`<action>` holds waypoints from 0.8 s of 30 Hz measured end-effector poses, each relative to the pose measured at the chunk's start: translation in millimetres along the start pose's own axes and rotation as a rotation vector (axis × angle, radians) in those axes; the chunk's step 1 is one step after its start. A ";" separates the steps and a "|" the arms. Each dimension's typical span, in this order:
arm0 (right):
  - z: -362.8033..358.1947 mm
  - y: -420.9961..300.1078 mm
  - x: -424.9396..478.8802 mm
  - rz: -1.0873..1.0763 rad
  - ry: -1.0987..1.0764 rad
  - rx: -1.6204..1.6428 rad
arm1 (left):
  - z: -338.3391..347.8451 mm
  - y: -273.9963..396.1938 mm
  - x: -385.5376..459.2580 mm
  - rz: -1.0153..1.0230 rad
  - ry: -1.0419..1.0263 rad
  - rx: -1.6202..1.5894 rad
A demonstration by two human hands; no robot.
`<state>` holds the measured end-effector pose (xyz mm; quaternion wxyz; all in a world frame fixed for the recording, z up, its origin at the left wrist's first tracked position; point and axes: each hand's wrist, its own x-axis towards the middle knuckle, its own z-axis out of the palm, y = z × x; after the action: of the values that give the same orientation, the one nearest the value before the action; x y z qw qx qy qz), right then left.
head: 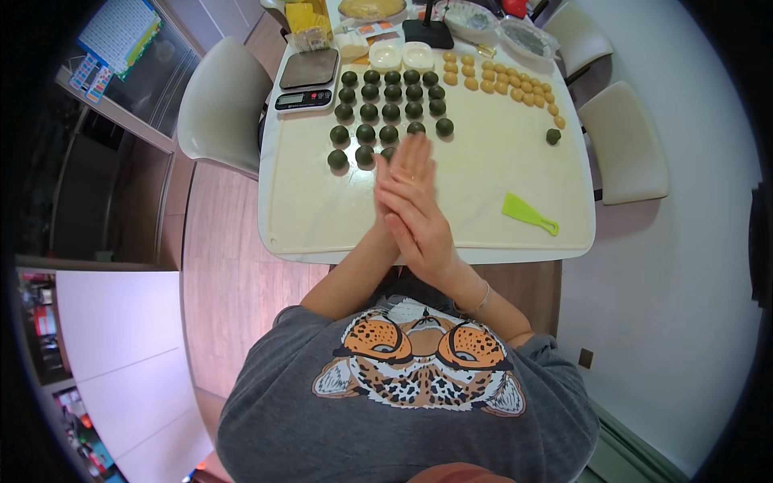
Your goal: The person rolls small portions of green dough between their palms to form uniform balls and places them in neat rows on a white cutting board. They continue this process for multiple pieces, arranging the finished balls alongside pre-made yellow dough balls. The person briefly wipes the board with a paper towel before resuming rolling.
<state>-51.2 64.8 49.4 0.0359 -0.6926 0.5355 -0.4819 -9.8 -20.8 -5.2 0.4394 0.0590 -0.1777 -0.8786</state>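
My left hand [413, 158] and my right hand [424, 224] are pressed palm to palm above the cream mat [326, 217], the right one lying across the left. Both have their fingers stretched out. Whether something sits between the palms is hidden. Just beyond the fingertips, smooth dark green dough balls [391, 112] stand in rows. Small yellow balls [501, 78] form a curving band at the far right. Below that band lies a single rougher green lump [553, 136]. A lime-green plastic scraper [522, 211] rests on the mat to the right of my hands.
A digital kitchen scale [308, 75] stands at the far left of the table. Two small white dishes [385, 57], a black stand [427, 35] and covered bowls [524, 37] line the back. Chairs [223, 99] flank the table on both sides.
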 end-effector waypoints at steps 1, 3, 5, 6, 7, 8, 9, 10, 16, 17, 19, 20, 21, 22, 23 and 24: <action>-1.4 3.1 7.0 -0.031 -0.015 -0.051 | -6.9 -12.3 -1.6 -0.060 -0.066 -0.056; 0.0 22.9 9.1 0.101 0.020 -0.044 | -20.5 -29.6 -3.1 -0.121 -0.370 -0.295; -7.4 42.7 4.3 0.292 0.061 -0.019 | 25.3 -8.0 -16.7 -0.280 0.087 -0.058; -8.7 44.1 -0.4 0.299 0.025 -0.052 | 16.4 -1.9 -10.9 -0.257 0.042 -0.052; -6.6 39.3 -4.1 0.279 0.021 -0.021 | 8.0 2.3 -4.1 -0.189 0.040 -0.020; -1.5 29.6 -10.0 0.259 0.018 0.009 | 0.8 6.2 2.1 -0.122 0.038 0.012; 3.8 20.4 -16.1 0.241 0.017 0.033 | -2.6 7.3 7.1 -0.061 0.033 0.041; 6.1 2.6 -12.6 0.171 0.026 -0.009 | -3.0 8.9 8.6 -0.008 0.049 0.023; -1.8 26.5 4.7 0.212 0.036 -0.073 | 5.3 -27.2 -23.2 -0.274 -0.081 -0.080; -3.6 42.3 4.7 0.267 0.066 0.033 | 20.7 -21.4 -29.1 -0.349 -0.021 -0.048; -9.1 48.9 3.5 0.264 0.054 -0.060 | 25.8 -8.1 -21.0 -0.288 0.000 -0.053; -3.8 53.9 -3.9 0.226 0.059 -0.088 | 20.3 -1.8 -15.1 -0.251 0.005 -0.033; 0.0 56.5 -8.3 0.184 0.059 -0.113 | 12.1 4.5 -8.3 -0.208 0.011 -0.014; 3.3 47.2 -10.5 0.175 0.041 -0.064 | 0.6 10.1 -1.1 -0.109 -0.005 0.069; 8.4 31.8 -14.2 0.166 0.023 -0.016 | -7.6 8.6 5.0 -0.061 0.007 0.062; 11.0 20.3 -14.7 0.160 0.004 0.035 | -11.7 9.0 8.5 -0.013 0.024 0.057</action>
<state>-57.3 62.5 22.8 0.0854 -0.6461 0.5806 -0.4881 -5.1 -35.6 -12.3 0.4339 0.0831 -0.1973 -0.8752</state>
